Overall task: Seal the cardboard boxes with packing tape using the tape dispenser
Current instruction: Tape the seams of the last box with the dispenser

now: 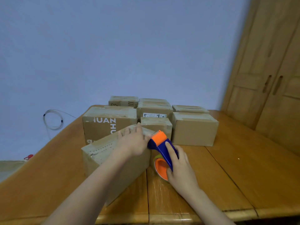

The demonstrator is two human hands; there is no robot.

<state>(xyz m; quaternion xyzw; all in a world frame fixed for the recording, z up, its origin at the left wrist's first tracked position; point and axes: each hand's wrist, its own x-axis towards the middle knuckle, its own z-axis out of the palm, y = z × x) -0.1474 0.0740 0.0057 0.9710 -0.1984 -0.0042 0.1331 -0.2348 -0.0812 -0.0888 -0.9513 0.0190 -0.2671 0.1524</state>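
A cardboard box (103,153) lies at an angle on the wooden table (227,168) in front of me. My left hand (134,142) lies flat on its top near the far right corner, fingers straight. My right hand (180,169) grips a blue and orange tape dispenser (159,143). The dispenser's orange head touches the box's right top edge beside my left hand. Its orange roll hub (160,168) hangs down along the box's right side.
Several more cardboard boxes (193,129) stand in rows at the back of the table, one printed with white letters (105,122). A wooden wardrobe (267,75) stands at right. A coiled cable (52,119) hangs on the blue wall at left.
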